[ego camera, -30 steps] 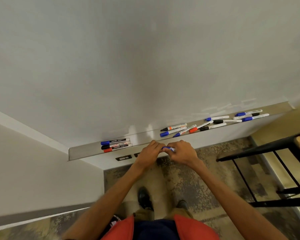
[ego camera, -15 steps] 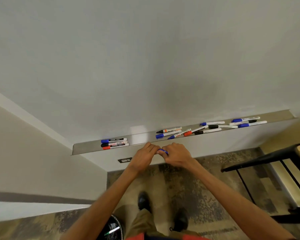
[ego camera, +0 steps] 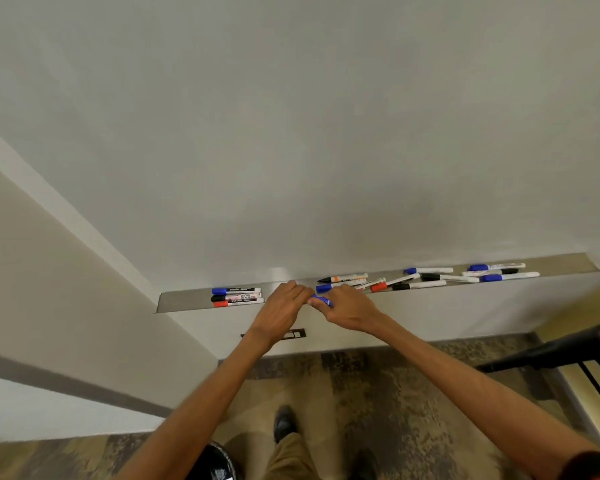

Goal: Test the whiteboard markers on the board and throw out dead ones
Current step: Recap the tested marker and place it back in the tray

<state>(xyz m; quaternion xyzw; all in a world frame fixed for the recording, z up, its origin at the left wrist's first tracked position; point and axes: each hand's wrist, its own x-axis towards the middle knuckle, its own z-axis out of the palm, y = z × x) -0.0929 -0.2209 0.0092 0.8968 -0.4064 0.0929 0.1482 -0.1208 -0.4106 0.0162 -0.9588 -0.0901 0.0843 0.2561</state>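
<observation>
A slim blue marker is held in front of the marker tray, just below its front lip and near its middle. The right hand is wrapped around the barrel with fingers curled, so that only a short blue length shows past the knuckles. The left hand is brought up against the exposed end, its fingers bent and apparently pinched on it. Whether cap or barrel is gripped there cannot be told, since the contact is hidden by the knuckles.

The upper part of the view is filled by the whiteboard, a smooth, matte white sheet with a faint grey smudge above the tray. The tray is a long, shallow ledge of brushed metal with a dull sheen. At its left end three markers are laid parallel and touching, with dark printed barrels and caps of blue, black and red. To the right of the hands, loose markers are scattered at crossed angles. They are thin white cylinders capped in blue, black and red, and one has an orange band and a bare black tip.

A dark rectangular wall plate is set into the pale wall below the tray. The floor is covered by a mottled carpet in brown and tan. A round black bin with a glossy liner is seen at the lower edge, beside a dark shoe. A black tubular frame enters from the right.
</observation>
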